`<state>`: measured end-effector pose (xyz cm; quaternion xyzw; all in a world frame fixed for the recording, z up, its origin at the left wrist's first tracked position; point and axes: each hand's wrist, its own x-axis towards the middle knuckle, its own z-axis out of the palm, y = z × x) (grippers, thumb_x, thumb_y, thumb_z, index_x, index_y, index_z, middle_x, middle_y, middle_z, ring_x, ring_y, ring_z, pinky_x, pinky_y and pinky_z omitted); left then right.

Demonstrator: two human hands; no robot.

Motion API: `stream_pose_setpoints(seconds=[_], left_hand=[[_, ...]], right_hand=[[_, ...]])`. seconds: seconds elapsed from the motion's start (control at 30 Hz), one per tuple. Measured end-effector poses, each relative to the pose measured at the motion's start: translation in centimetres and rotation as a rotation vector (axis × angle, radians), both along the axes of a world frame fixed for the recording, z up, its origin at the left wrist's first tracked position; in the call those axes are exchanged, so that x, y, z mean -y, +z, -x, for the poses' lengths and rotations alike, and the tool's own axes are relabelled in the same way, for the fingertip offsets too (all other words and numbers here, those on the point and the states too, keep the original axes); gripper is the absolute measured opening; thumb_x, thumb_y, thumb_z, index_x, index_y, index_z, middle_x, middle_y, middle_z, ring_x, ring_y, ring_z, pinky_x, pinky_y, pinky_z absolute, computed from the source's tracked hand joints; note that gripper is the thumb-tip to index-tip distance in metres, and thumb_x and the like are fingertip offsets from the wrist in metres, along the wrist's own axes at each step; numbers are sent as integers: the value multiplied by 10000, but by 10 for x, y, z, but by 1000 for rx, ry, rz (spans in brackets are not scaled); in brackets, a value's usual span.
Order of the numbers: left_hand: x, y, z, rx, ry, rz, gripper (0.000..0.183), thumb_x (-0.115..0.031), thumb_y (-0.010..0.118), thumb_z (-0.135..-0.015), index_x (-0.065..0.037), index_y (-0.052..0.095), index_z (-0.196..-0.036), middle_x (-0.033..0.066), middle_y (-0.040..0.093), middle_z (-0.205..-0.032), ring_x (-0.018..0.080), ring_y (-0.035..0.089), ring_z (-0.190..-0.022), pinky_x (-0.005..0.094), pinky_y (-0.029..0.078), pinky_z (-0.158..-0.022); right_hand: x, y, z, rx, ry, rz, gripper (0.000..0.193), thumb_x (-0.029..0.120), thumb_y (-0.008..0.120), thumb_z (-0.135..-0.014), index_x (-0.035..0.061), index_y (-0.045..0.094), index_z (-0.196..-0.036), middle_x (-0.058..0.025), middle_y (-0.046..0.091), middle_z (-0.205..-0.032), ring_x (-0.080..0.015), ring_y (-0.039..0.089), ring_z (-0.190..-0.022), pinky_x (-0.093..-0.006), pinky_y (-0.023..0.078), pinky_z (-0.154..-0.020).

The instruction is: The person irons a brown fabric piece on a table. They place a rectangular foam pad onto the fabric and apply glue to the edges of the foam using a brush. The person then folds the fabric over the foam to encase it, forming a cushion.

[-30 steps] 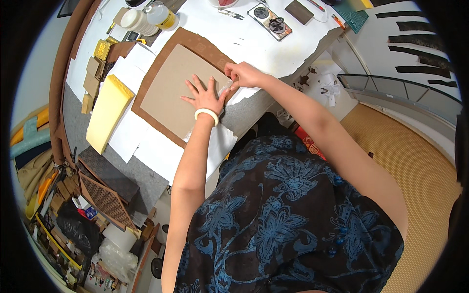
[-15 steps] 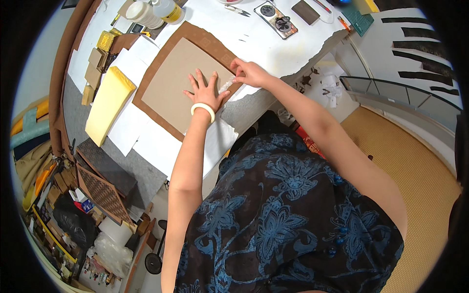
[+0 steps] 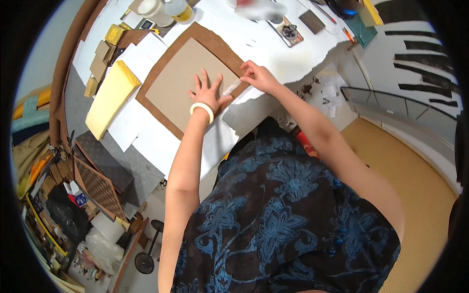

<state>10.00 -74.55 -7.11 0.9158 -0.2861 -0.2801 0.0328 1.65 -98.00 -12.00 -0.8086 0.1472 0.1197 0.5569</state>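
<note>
A flat grey-beige board (image 3: 181, 73) lies on a larger brown patterned sheet (image 3: 146, 93), which shows as a border around it. My left hand (image 3: 207, 93), with a cream bangle at the wrist, rests on the board's near part, fingers spread. At the sheet's right edge my right hand (image 3: 259, 77) has its thumb and fingers drawn together. A short whitish, translucent strip (image 3: 231, 89) runs between the hands and reaches the right fingertips. What those fingertips pinch is too small to make out.
Yellow foam (image 3: 112, 97) and small blocks (image 3: 101, 53) lie left of the sheet. A white tub (image 3: 155, 12) and a bottle (image 3: 179, 10) stand behind it. A patterned phone-like object (image 3: 288, 31) lies far right, near a blurred pale shape (image 3: 261, 10). The table's torn paper cover (image 3: 312, 58) ends at right.
The whole view has shifted slightly. A blurred pale and reddish shape has appeared at the far edge, over the spot where small scissors lay. Both hands keep nearly the same places on the work.
</note>
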Motion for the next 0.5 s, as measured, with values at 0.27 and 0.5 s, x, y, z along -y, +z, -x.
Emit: stream_pose_setpoints(seconds=[0.27,0.5], left_hand=[[11,19,6,12,-47,-130,1237,-461,965,-613,-335,306,-1653,222,16,-1764,515,-1,-1605,848,177,-1144],[9,22,-3,-23,-62,-75,1218,-422,924,-595,-323,315,-1646,237,31,-1756,537,10,-1596,867,172,-1129]], right_hand=[[-30,21,-99,538,-13,350,124,132,666,-950,36,699,-1022,-129,721,-1012,-355,647,-1026,-463,511,-956],[-39,21,-202,461,152,281,181,90,609,-987,35,742,-1097,-166,711,-1196,-371,639,-1163,-441,505,-1040]])
